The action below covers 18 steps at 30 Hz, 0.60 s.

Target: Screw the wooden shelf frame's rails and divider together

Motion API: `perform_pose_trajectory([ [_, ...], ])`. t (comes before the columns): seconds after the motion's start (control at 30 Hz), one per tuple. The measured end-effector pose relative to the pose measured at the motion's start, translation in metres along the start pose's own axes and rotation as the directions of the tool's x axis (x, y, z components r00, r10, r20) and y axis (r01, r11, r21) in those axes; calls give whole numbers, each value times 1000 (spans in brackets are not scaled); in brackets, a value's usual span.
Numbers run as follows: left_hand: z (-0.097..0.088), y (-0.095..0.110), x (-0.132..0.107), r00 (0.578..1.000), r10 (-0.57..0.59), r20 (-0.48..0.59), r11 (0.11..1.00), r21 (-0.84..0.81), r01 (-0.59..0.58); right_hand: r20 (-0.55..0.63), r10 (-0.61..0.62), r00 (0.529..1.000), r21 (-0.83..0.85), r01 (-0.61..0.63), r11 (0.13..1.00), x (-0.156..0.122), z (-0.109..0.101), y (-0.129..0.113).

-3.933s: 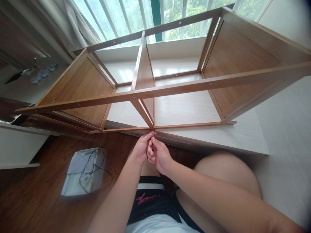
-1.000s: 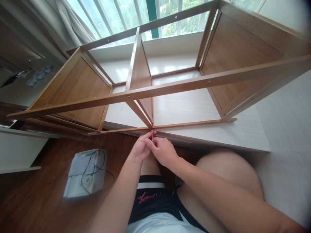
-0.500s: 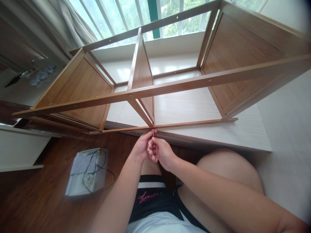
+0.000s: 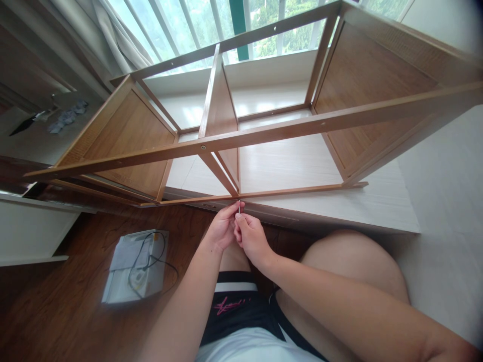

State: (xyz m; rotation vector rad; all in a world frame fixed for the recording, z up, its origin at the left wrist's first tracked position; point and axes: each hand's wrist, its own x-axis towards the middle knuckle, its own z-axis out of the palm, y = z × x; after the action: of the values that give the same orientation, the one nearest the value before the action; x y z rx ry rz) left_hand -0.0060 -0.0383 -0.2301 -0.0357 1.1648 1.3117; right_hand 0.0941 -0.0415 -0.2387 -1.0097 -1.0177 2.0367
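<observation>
A wooden frame (image 4: 279,129) with panelled ends and a middle divider stands before me. At its lower front rail (image 4: 287,192), below the divider (image 4: 222,100), both hands meet. My left hand (image 4: 222,229) is closed, thumb and finger pinching at the upper end of a thin metal rod (image 4: 239,207) just under the rail. My right hand (image 4: 253,239) is closed on the rod's lower end, its fingers curled. Whether the rod is a hex key or a screwdriver shaft cannot be made out. A round bolt head (image 4: 203,147) shows in the upper front rail.
The frame rests on a pale ledge (image 4: 377,211) below a barred window (image 4: 181,30). On the dark wood floor (image 4: 83,322) at left lies a white box (image 4: 132,269) with a black cable on it. A grey curtain (image 4: 113,40) hangs at the back left.
My right hand has turned about the rod, its fingers now curled more tightly and shifted slightly right. The left hand stays in place at the rail.
</observation>
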Motion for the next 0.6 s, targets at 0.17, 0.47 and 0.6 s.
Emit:
perform_pose_trajectory([
  [0.17, 2, 0, 0, 1000, 10, -1, 998, -68, -10, -15, -86, 996, -152, 83, 985, 3, -4, 3],
  [0.47, 6, -1, -1, 1000, -2, -9, 993, -120, 1, 1, -208, 978, -509, 180, 842, 5, -9, -4],
  [0.6, 4, -2, 0, 1000, 1, 5, 992, -129, 0, -1, -233, 972, -753, 153, 640, 7, -16, -12],
])
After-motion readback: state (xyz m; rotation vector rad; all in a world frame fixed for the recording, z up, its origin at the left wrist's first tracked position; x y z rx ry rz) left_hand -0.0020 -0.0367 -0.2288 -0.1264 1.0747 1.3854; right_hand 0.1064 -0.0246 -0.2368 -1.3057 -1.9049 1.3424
